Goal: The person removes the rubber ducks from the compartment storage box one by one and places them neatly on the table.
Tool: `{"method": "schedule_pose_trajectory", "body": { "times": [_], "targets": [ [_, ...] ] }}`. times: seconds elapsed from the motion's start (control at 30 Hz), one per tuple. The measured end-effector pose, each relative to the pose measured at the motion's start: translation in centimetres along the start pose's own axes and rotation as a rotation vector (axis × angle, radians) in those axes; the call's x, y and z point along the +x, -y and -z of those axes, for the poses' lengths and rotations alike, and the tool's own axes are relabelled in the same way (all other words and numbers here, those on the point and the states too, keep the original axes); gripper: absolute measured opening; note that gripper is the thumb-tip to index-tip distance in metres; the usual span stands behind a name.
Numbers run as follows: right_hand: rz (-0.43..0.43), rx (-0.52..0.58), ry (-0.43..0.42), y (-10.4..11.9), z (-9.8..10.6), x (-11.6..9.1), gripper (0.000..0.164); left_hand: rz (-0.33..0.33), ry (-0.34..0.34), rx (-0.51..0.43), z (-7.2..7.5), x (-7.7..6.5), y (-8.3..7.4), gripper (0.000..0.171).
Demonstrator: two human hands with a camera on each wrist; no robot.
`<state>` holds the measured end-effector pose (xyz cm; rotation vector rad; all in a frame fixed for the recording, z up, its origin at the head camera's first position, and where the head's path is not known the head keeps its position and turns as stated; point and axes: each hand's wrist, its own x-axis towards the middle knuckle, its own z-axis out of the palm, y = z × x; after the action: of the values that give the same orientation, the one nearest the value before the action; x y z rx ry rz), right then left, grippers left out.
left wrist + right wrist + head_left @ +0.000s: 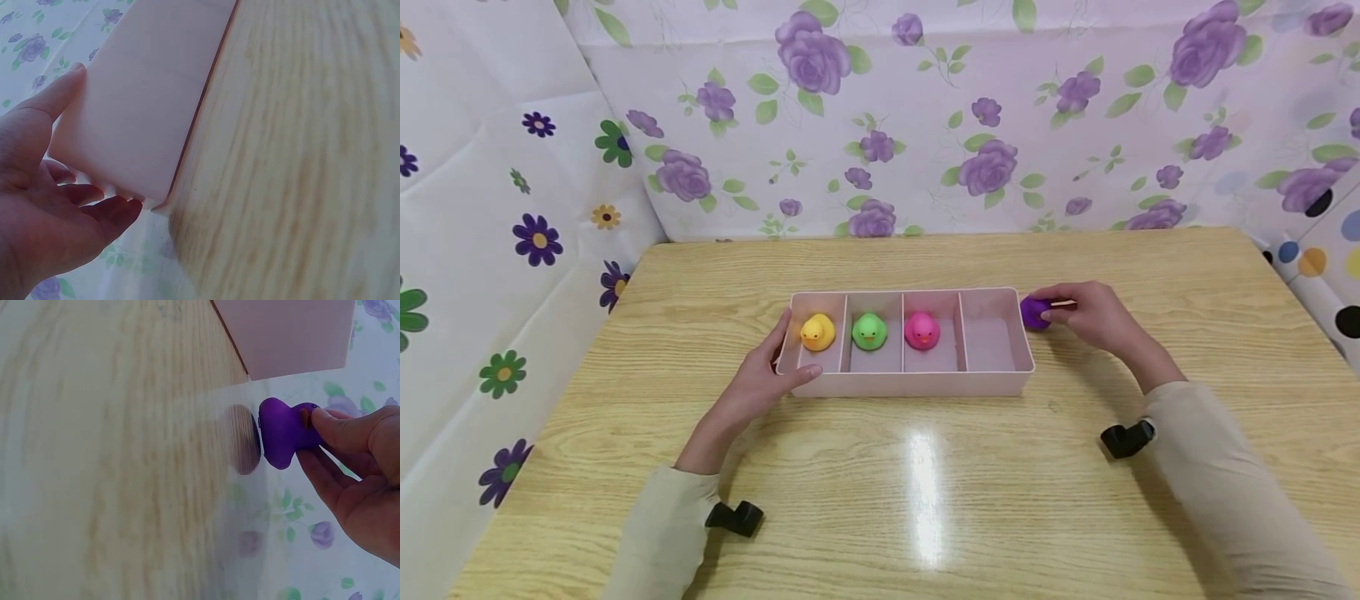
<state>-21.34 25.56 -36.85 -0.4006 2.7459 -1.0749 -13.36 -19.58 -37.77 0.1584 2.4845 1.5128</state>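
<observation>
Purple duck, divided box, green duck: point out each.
Purple duck (278,432), right wrist view: on its rounded body.
Divided box (910,385), head view: on its front wall, nearest the person.
Green duck (869,327), head view: on its head, above the beak.

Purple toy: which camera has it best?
Right wrist: the purple toy appears large, its body mostly uncovered, pinched by the right hand. Head shows it small, partly covered; left wrist doesn't show it.

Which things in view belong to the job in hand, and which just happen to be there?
Likely for the job: purple duck in the right hand; divided box gripped by the left hand; yellow duck; green duck; pink duck.

Just surroundings: table; floral backdrop; wrist cameras.
</observation>
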Motion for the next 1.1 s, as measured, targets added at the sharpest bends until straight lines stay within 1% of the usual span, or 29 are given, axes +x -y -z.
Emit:
{"method": "schedule_pose_trajectory", "body": {
  "times": [0.33, 0.53, 0.6, 0.77, 0.97, 1.1],
  "targets": [
    [-0.009, 0.023, 0.008, -0.1, -0.2, -0.1, 0.033, 0.004, 0.002, -0.002, -0.1, -0.1, 0.0, 0.097],
    [0.016, 0.001, 0.030, -0.1, 0.0, 0.0, 0.033, 0.008, 0.001, -0.006, 0.0, -0.2, 0.0, 0.097],
    [0.023, -0.008, 0.042, 0.0, 0.1, 0.0, 0.035, 0.007, 0.001, -0.009, 0.0, -0.2, 0.0, 0.097],
    [0.003, -0.014, 0.068, 0.4, 0.6, -0.1, 0.042, 0.000, 0.002, -0.014, 0.0, -0.1, 0.1, 0.097],
    [-0.009, -0.017, 0.050, 0.7, 0.9, -0.4, 0.042, -0.004, 0.003, -0.012, 0.0, 0.0, 0.0, 0.097],
    [-0.009, -0.008, 0.034, 1.4, 1.0, -0.6, 0.042, -0.005, 0.002, -0.008, 0.0, 0.0, 0.0, 0.097]
  ]
}}
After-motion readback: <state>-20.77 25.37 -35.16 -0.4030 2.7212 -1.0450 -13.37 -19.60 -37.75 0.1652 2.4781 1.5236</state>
